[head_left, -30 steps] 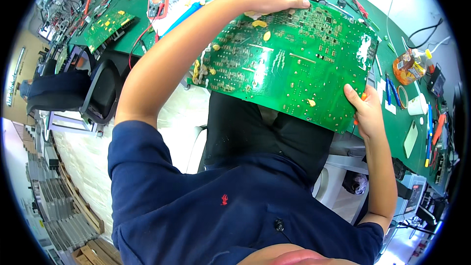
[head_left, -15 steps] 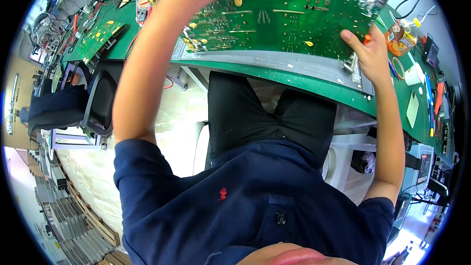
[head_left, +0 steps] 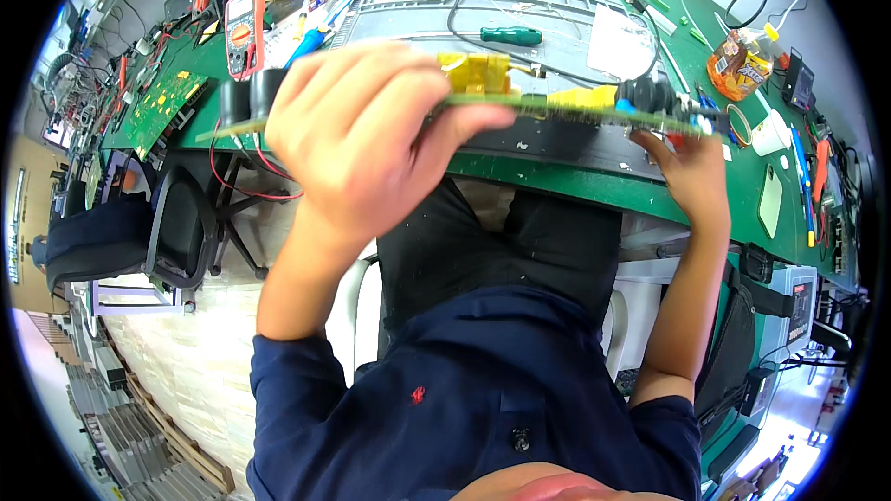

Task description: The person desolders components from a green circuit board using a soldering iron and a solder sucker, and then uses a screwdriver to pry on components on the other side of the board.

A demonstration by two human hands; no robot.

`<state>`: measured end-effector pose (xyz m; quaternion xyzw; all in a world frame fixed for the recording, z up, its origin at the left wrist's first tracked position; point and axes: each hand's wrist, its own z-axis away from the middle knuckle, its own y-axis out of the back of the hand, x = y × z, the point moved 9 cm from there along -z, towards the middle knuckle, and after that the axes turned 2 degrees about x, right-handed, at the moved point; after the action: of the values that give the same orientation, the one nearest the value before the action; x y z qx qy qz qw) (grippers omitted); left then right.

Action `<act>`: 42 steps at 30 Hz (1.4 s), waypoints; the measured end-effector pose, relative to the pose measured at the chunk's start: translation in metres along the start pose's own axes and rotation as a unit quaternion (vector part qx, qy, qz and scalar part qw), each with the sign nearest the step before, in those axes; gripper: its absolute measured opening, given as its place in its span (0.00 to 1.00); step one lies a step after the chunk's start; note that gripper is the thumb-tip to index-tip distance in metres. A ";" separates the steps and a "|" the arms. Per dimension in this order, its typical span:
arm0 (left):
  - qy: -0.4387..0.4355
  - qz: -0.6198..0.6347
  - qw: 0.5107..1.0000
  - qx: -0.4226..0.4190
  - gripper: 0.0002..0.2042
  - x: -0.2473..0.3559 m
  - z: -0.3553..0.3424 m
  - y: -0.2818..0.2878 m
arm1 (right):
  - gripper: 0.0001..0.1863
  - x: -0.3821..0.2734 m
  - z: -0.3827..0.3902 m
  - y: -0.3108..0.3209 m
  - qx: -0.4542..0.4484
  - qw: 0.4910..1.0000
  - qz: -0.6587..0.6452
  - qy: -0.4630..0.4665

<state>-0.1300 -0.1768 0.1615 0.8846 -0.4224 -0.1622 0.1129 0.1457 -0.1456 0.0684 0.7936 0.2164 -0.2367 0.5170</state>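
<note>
My left hand [head_left: 357,130] grips the near edge of a large green circuit board [head_left: 580,107], fingers curled over it and slightly blurred. My right hand [head_left: 677,172] holds the board's right end from below, partly hidden by it. The board is seen almost edge-on, with yellow taped parts [head_left: 473,74] and black cylindrical components [head_left: 237,97] facing up. Beneath and behind it lies a grey work mat [head_left: 557,51], bearing a green-handled screwdriver [head_left: 510,35] and cables.
A red multimeter [head_left: 243,32] and another board [head_left: 167,102] sit left on the green bench [head_left: 780,209]. At right are a bottle [head_left: 742,60], white cup [head_left: 770,134], phone [head_left: 770,202] and pens. An office chair [head_left: 176,223] stands left; a small figure of a person [head_left: 37,250] is far left.
The board has turned from showing its soldered face to nearly edge-on, component side up. My left hand has come down toward me and my right hand has dipped below the board's end.
</note>
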 end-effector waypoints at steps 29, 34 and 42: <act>-0.038 -0.120 0.992 -0.029 0.15 0.060 0.043 0.005 | 0.09 0.033 0.118 0.097 0.224 0.906 -0.318 0.165; -0.042 -0.109 0.993 -0.036 0.15 0.059 0.042 0.006 | 0.16 0.027 0.118 0.078 0.151 0.870 -0.440 0.163; -0.036 -0.109 0.992 -0.046 0.17 0.065 0.041 0.004 | 0.24 0.020 0.126 0.069 0.109 0.840 -0.510 0.149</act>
<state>-0.1097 -0.2325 0.1127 0.9128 -0.3192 -0.2246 0.1202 0.1828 -0.2850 0.0614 0.6483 0.6374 -0.3679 0.1953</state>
